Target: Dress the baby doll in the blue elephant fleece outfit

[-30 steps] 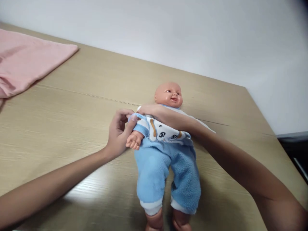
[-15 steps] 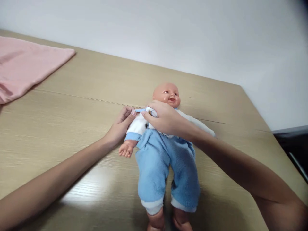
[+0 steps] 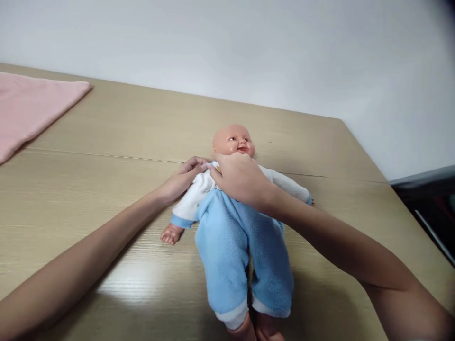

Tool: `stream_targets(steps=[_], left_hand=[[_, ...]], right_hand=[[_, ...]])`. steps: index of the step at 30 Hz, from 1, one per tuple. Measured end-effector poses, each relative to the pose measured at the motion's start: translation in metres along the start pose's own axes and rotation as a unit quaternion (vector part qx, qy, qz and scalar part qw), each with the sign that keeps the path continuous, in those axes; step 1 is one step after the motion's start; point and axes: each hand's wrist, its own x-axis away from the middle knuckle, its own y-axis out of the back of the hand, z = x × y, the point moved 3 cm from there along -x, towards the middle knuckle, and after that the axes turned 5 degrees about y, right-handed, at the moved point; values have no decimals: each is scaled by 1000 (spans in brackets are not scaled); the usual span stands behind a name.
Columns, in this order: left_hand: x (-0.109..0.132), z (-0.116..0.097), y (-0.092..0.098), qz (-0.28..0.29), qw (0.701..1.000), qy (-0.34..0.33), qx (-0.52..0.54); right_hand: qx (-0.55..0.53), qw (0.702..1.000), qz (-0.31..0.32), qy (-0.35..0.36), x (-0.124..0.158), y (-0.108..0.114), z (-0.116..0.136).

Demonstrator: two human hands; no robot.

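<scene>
A baby doll (image 3: 232, 137) lies on its back on the table, its head away from me. It wears a white top (image 3: 194, 194) with blue cuffs and fuzzy blue trousers (image 3: 227, 241) with white hems. At the doll's shoulder on my left, my left hand (image 3: 186, 177) pinches the white cloth between thumb and fingers. My right hand (image 3: 241, 180) lies across the doll's chest, its thumb and fingers closed on the top near the neckline. That hand hides most of the chest and the fastening there.
A pink cloth (image 3: 39, 106) lies at the far left of the wooden table (image 3: 117, 123). Behind the table rises a pale wall (image 3: 227, 47). A dark object (image 3: 426, 189) stands beyond the right edge.
The blue trim that was stretched between my hands no longer shows. My hands are closer together at the shoulder, and the doll's arm on my left reaches farther out from its body.
</scene>
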Motion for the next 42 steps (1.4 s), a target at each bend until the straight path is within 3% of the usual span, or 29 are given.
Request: stream_targets(steps=[3,5,11,15,20,25,28,31,35,38,40,42], left_hand=[[15,-13,2,-11,990,-34,-139],[27,-26,3,-3,963,-31,-267],[53,-57,4,57,868,121,-479],[59,-54,8,51,816,124,-562],[66,-51,11,70,765,56,-638],[61,-59,11,77,686,96,-717],[55,-59,10,76,681,117,-719],[52,-56,12,64,694,120,-707],[49,-51,22,46,723,110,-681],[49,-48,29,43,733,108,-671],[53,-51,26,31,727,69,-683],[58,-61,11,5,710,-27,-704]], right_hand=[[31,999,11,-3,4,3,-1],[37,999,6,1,4,4,1],[16,998,31,57,-16,1,17],[34,995,28,87,-31,-3,21],[94,995,18,38,-30,0,16],[109,993,37,12,-17,6,8],[81,997,5,3,-5,8,-4],[-15,1000,-21,1,15,10,-29],[-225,974,20,12,53,10,-77],[-295,954,51,29,87,2,-111],[-335,940,57,16,109,-10,-127],[-352,936,3,8,127,-24,-135]])
